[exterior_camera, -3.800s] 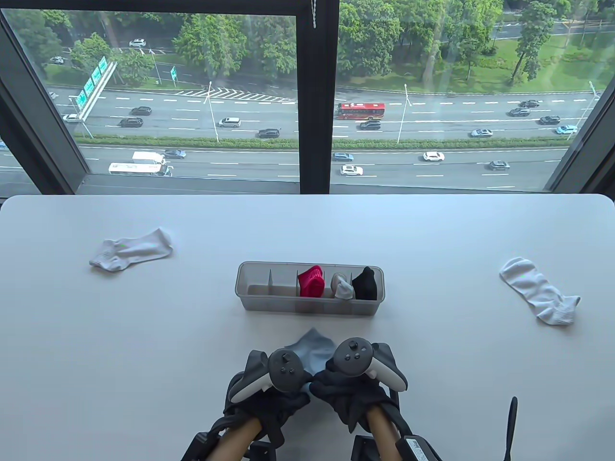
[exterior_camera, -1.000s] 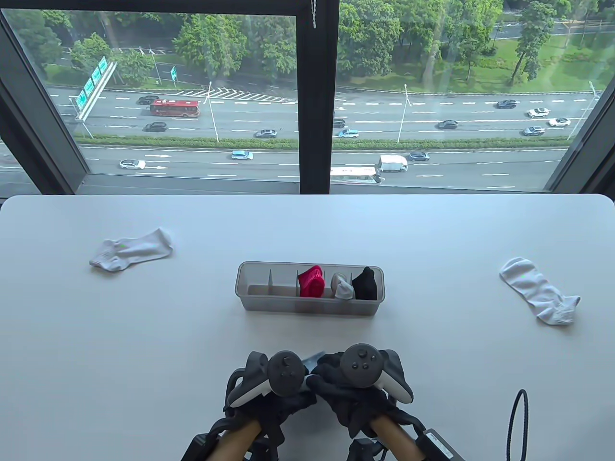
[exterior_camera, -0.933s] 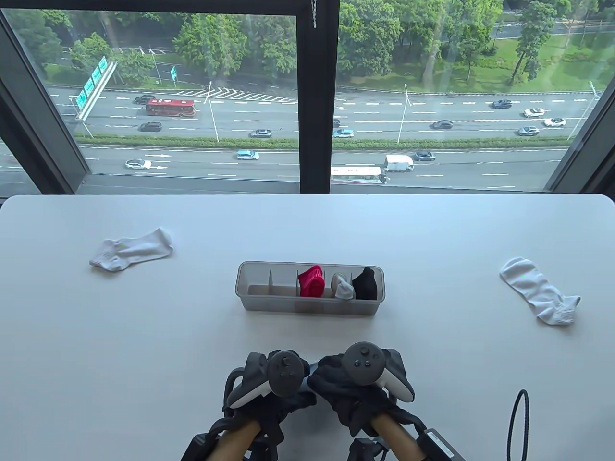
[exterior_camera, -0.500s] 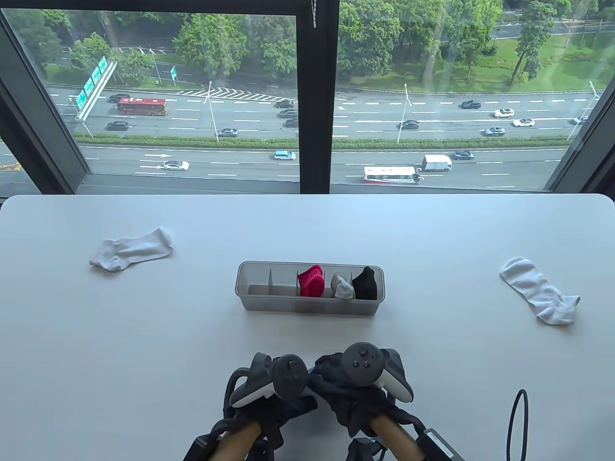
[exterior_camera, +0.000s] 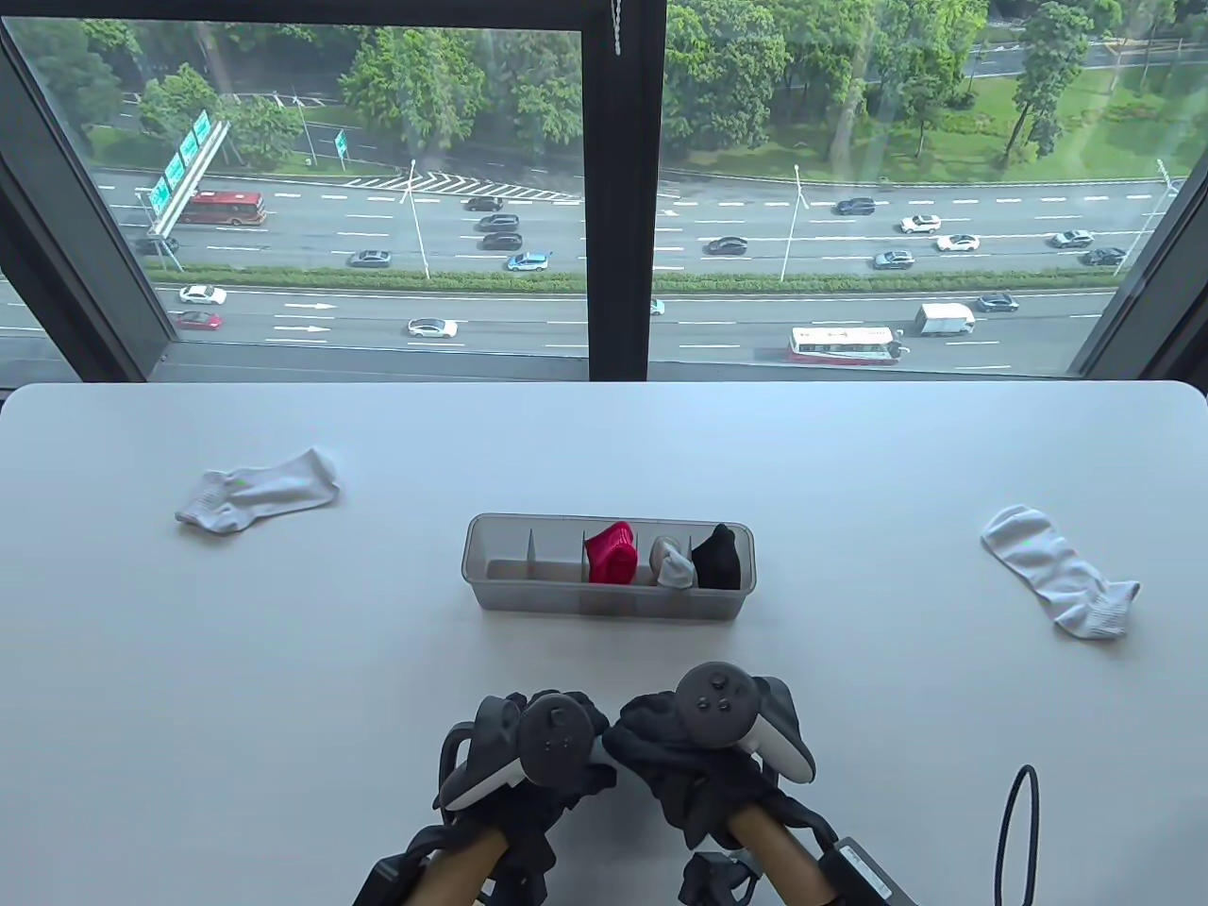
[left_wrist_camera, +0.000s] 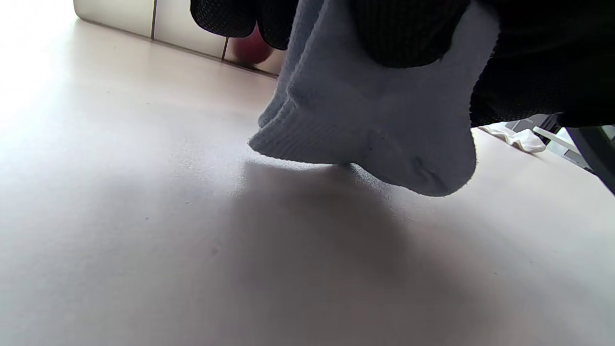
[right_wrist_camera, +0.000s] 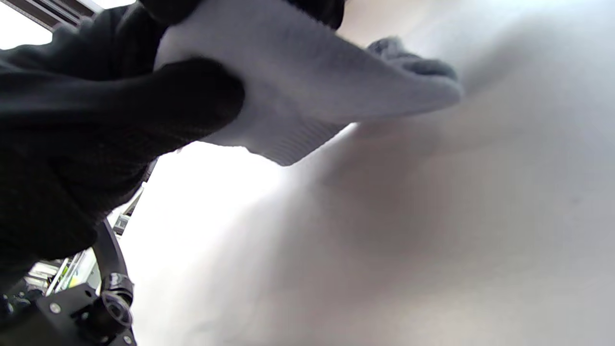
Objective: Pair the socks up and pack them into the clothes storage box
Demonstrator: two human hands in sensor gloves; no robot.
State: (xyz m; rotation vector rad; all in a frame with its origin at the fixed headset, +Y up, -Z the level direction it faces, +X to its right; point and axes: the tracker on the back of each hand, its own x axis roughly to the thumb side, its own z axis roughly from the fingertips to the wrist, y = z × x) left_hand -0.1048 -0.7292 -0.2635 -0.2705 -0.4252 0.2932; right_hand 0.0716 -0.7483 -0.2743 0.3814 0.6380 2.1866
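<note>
Left hand [exterior_camera: 528,755]: fingers curled round the pale blue socks [left_wrist_camera: 365,125].
Right hand [exterior_camera: 698,746]: pinching the same socks.
Storage box [exterior_camera: 528,595]: beyond both hands.

Socks and a sock box on the table

Both hands hold up pale blue socks [left_wrist_camera: 365,120]. The clear box [exterior_camera: 510,566] holds red [exterior_camera: 611,554], grey [exterior_camera: 675,566] and black [exterior_camera: 717,557] rolls. Two white socks [exterior_camera: 257,491] [exterior_camera: 1062,571] lie far apart.
</note>
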